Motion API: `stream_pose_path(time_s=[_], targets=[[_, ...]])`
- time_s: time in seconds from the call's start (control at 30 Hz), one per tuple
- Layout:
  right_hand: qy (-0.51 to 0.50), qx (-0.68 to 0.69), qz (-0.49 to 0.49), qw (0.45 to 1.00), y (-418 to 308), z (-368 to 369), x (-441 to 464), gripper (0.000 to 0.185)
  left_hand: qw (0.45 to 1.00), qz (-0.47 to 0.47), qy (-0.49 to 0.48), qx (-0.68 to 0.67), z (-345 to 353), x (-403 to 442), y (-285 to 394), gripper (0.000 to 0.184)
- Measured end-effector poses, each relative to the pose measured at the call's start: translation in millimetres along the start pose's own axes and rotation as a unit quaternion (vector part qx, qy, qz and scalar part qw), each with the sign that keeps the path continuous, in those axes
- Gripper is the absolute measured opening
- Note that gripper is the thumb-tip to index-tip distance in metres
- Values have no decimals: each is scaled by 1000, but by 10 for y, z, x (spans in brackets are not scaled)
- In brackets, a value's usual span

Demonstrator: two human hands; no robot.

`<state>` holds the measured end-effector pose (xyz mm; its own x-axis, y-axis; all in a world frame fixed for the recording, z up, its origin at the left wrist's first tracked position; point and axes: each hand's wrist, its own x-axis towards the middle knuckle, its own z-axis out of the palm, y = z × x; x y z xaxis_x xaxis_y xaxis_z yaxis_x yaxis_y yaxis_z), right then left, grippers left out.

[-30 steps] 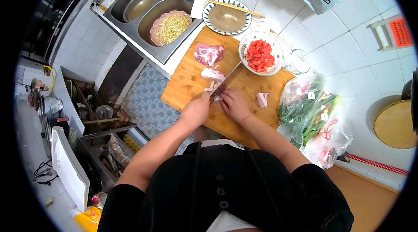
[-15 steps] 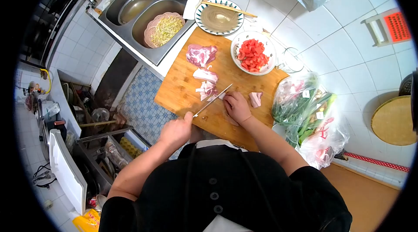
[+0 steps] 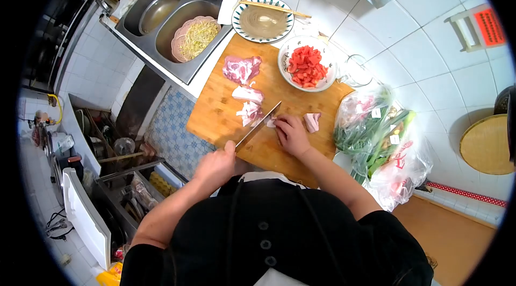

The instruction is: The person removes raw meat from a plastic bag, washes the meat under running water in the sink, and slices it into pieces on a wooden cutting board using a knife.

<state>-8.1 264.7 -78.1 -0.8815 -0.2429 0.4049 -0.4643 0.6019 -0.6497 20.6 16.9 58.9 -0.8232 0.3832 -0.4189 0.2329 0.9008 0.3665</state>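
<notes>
- Two bare hands are shown in the head view, at the near half of a wooden cutting board (image 3: 215, 109).
- Left hand (image 3: 215, 167): the fingers are clenched around the handle of a knife (image 3: 260, 125), whose blade is slanted from the near edge of the cutting board toward its middle.
- Right hand (image 3: 292, 133): the fingers are bent, their tips at a small piece of meat (image 3: 270, 123) just beside the blade; whether it is pinched or merely pressed cannot be told.
- Cut meat (image 3: 250, 113), a pale slab (image 3: 248, 93) and a larger chunk (image 3: 242, 69) are ranged along the left edge; a separate piece (image 3: 312, 122) is placed toward the right edge.
- Handling, as judged: the meat is probably soft, light and slippery, best steadied with tucked fingertips; the knife is presumably stiff, best gripped by its handle.
</notes>
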Motion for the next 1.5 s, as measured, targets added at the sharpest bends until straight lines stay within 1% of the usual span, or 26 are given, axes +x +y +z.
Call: stream_pose_path(time_s=[0.07,0.1,0.27,0.37,0.47,0.5,0.6,0.7,0.8,0.93,1.03,1.1,1.2,1.23,1.3,1.37,1.43,1.5], targets=[[-45,-4,-2,999,24,1,9,13,1000,16,7,-1,75,6,9,10],[-65,-7,-5,998,45,-4,41,12,1000,10,1,6,63,4,48,10],[-49,-5,-26,998,110,55,45,11,1000,-12,-14,24,51,-50,154,10],[-61,-6,-29,998,121,55,72,11,997,-29,-37,-67,161,111,203,11],[-58,-5,-28,998,115,88,55,11,999,-19,7,-27,407,452,150,13],[-53,-5,-29,998,128,92,50,11,999,-42,-13,-20,366,471,172,14],[-76,-23,-63,995,184,60,40,11,998,-38,-43,-39,253,160,193,14],[-83,-18,-30,996,153,-31,64,11,998,-47,-41,-17,350,-102,-20,15],[-84,-26,-23,996,154,-64,78,8,997,-63,-41,0,296,-203,-149,16],[-108,-43,-8,993,127,-116,116,8,997,-69,-3,16,313,-270,-216,16],[-119,-48,15,992,74,-61,139,9,993,-93,72,2,405,-384,-348,14],[-126,-40,48,990,45,103,171,11,989,-81,127,-14,456,-445,-429,14],[-172,28,54,983,-123,286,503,12,982,-62,178,-28,471,-526,-497,15],[-171,54,88,980,-122,250,592,13,980,-57,190,-30,460,-556,-525,15],[-166,105,158,968,-39,60,692,15,984,-34,174,-11,443,-617,-594,15],[-91,38,164,981,169,-234,613,17,988,-12,152,6,411,-619,-613,15],[-84,-31,226,970,280,-561,459,18,992,6,124,17,366,-550,-539,15],[-50,-172,176,968,185,-716,258,24,994,-12,106,4,329,-415,-478,15]])
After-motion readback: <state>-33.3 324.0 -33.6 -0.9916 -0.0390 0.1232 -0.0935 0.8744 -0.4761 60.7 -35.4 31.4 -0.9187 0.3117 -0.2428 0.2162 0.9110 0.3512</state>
